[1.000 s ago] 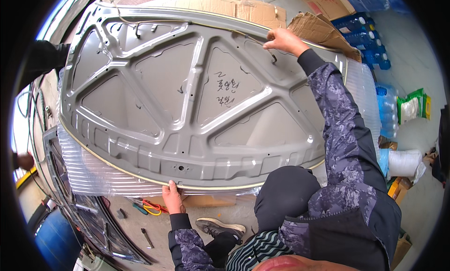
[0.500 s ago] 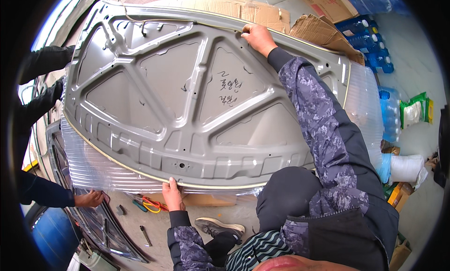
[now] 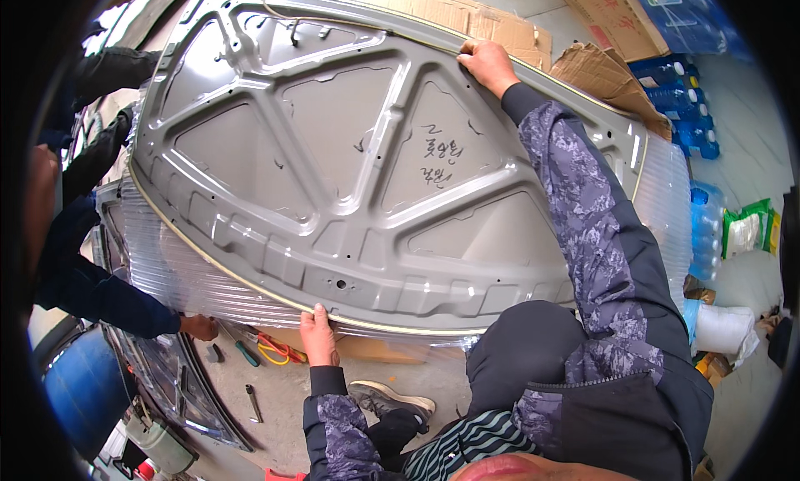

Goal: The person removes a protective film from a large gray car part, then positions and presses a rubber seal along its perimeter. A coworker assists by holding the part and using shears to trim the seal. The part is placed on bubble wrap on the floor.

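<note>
A large grey car hood (image 3: pixel 348 231) lies underside up, its ribbed inner frame and cutouts showing, with dark handwritten marks on one panel. A pale bead runs along its rim. My left hand (image 3: pixel 319 339) holds the near edge, thumb on top and the other fingers mostly hidden below. At the far edge, my right hand (image 3: pixel 490 67) grips the frame with curled fingers, its arm stretched across the hood. Clear ribbed plastic wrap (image 3: pixel 664 199) sticks out beneath the hood on both sides.
At the left, another person's hand (image 3: pixel 198 327) is near the hood's near-left corner, above a dark panel (image 3: pixel 179 389). Pliers with red and yellow handles (image 3: pixel 279 348) and a ratchet (image 3: pixel 253 403) lie on the floor. Cardboard (image 3: pixel 604 77) and blue bottles (image 3: pixel 687 106) stand far right.
The hood and both my hands appear shifted slightly right in the picture, with my grip unchanged. The other person's hand has moved up and right, and more of that person shows at the left.
</note>
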A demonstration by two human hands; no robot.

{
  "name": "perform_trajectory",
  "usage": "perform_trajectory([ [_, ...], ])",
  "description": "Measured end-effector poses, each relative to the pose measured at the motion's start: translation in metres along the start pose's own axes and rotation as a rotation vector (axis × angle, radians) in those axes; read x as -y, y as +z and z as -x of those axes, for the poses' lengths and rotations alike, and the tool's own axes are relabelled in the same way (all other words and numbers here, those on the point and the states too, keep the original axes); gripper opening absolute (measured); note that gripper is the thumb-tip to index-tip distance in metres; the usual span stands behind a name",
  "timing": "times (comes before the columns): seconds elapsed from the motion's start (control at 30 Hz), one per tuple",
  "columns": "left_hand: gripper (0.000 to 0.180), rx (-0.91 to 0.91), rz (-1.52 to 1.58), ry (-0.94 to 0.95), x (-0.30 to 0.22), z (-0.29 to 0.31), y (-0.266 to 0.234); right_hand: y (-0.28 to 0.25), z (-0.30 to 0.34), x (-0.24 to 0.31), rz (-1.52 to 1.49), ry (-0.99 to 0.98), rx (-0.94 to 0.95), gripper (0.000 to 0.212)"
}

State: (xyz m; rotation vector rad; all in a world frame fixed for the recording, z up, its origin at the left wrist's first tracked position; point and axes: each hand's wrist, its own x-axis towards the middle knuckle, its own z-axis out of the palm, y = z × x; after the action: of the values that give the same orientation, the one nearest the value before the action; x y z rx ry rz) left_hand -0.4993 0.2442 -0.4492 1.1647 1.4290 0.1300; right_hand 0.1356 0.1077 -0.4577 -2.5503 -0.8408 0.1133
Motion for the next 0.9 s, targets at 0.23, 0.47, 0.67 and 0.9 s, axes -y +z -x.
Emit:
perform_trajectory([
  [0.23, 0.024, 0.02, 0.067, -0.002, -0.001, 0.002, 0.001, -0.003, 0.005, 0.018, 0.365, -0.119, -0.066, 0.017],
  [0.47, 0.021, 0.026, 0.096, -0.009, -0.001, 0.0, 0.002, 0.003, 0.014, 0.01, 0.324, -0.141, -0.125, 0.018],
  [0.67, 0.02, 0.031, 0.095, -0.022, 0.001, 0.0, 0.001, 0.005, 0.022, 0.015, 0.459, -0.267, -0.249, 0.014],
  [0.9, 0.018, 0.028, 0.107, -0.021, -0.002, 0.001, 0.002, 0.005, -0.023, 0.094, 0.454, -0.546, -0.29, 0.034],
])
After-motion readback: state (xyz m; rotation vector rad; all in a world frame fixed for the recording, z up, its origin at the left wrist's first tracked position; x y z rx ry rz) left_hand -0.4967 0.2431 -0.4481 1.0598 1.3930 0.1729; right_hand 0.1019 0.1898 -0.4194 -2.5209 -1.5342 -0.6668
